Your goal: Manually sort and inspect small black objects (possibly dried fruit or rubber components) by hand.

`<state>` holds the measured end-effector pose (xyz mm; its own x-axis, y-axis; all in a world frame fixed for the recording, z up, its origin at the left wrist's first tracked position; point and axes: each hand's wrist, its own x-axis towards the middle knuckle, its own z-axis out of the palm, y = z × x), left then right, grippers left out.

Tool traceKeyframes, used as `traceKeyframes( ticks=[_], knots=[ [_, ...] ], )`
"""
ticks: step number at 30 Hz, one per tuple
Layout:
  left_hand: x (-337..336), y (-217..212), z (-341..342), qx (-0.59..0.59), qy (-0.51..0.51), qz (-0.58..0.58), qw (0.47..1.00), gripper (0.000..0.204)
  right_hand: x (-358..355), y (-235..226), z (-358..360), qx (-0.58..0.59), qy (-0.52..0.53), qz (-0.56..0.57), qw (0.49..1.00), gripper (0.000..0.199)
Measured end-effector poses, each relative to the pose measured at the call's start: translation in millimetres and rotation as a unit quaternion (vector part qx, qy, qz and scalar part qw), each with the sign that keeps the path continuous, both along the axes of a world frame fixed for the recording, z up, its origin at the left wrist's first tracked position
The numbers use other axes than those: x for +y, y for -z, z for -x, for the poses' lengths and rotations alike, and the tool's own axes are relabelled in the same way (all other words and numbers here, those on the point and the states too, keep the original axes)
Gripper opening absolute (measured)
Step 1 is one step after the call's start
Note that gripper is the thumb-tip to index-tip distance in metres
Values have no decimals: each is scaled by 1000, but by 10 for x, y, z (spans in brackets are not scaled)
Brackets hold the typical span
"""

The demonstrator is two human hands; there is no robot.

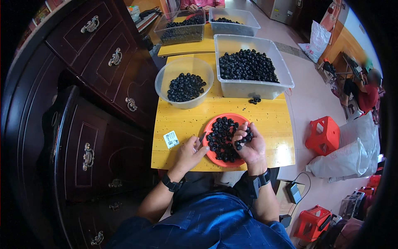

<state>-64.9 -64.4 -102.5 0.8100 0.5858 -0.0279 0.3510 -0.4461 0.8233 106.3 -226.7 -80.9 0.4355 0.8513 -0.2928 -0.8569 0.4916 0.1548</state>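
Observation:
A red round plate (210,158) full of small black ring-shaped parts (222,141) lies near the front edge of the yellow table. At its left rim is my left hand (190,152), fingers pinched round a thin grey blade-like tool (202,137), mostly hidden by the fingers. My right hand (253,148) is turned palm up over the plate's right side. Its fingers curl round several of the black ring-shaped parts.
Behind the plate stand a round clear tub (159,85) and a large clear bin (257,88), both holding black parts. A few loose parts (255,100) and a white label card (171,139) lie on the table (182,120). Dark drawers (112,79) flank the left; red stools (323,135) stand right.

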Motion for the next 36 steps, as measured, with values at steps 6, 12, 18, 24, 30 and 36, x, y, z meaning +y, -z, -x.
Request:
traceKeyframes(
  ticks=[6,12,18,24,30,36],
  knots=[
    [-155,-367,41,-71,24,54,996,31,92,68,84,5,54,62,997,28],
    [-393,-304,-196,-120,85,95,985,33,153,181,153,-66,87,121,987,23],
    [-472,-356,-308,-135,72,58,986,35,148,109,208,-70,90,146,983,22],
    [-478,-483,-422,-109,91,-37,989,31,134,-12,315,-41,66,86,993,25],
    [-409,-361,-438,-146,82,-36,985,25,92,33,318,-54,43,58,996,20],
    [-372,-487,-381,-171,79,14,982,20,-69,93,284,-166,-20,155,974,18]
  ],
)
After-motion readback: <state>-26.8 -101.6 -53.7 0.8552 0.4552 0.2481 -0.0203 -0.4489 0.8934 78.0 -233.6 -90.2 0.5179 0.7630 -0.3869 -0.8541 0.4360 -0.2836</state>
